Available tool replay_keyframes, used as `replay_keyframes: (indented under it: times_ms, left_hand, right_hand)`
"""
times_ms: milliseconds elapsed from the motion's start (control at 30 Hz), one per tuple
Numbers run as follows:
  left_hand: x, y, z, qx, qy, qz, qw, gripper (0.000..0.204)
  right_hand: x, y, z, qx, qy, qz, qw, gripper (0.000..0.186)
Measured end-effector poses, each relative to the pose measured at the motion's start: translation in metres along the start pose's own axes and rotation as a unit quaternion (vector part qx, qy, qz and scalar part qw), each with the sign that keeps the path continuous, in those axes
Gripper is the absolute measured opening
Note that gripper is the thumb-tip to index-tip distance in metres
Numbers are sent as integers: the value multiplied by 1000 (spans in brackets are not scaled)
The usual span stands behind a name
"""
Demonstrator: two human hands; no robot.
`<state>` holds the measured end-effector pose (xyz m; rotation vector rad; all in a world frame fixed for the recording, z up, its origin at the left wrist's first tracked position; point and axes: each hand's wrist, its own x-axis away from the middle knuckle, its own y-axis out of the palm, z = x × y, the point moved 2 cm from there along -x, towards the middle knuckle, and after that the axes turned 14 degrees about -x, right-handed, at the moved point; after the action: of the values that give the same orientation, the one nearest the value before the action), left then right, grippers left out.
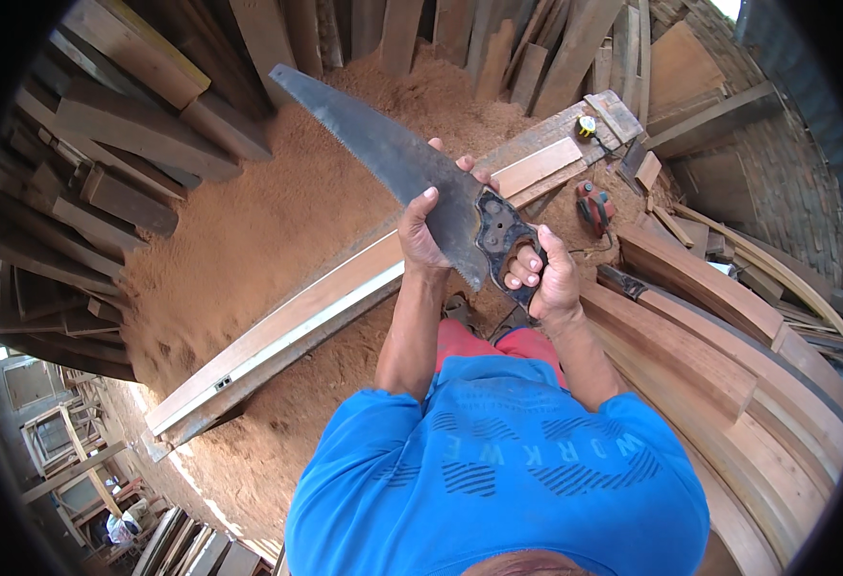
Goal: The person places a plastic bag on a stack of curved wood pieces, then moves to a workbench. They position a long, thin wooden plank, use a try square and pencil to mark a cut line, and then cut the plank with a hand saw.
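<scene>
A handsaw (378,144) with a dark handle is held up in front of me, its blade slanting to the far left. My right hand (554,283) is closed round the handle, fingers through its grip hole. Near the handle end, my left hand (421,235) holds the blade, thumb on the near face and fingertips showing past the far edge. Below the saw, a long pale plank (316,293) lies on a bench; the saw and my hands hide part of it. A light metal-looking strip (297,333) runs along the plank's near side.
A yellow and black tape measure (587,126) sits at the bench's far end. Beside it is a red power tool (594,206). Sawdust (239,230) covers the floor. Boards (138,130) lean at the far left, and long timbers (671,341) are stacked at my right.
</scene>
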<state>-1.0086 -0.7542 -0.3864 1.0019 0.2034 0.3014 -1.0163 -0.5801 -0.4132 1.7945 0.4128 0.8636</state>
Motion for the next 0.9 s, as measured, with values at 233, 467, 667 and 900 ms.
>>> replay_keyframes:
  times_ms: [233,467,667,900]
  left_hand:
    - [4,-2,4,29,12,-15,999,72]
    - [4,-6,-2,29,5,12,999,74]
    - [4,-4,8,-15,-34,21,999,72]
    - [2,-1,12,6,-37,9,999,65]
  right_hand:
    - [1,11,-2,-17,-28,-11,999,46]
    - [-1,0,-4,-22,-27,-35,999,45]
    - [5,4,7,-57,15,-39,998,37]
    - [12,18,13,-39,18,-23,999,34]
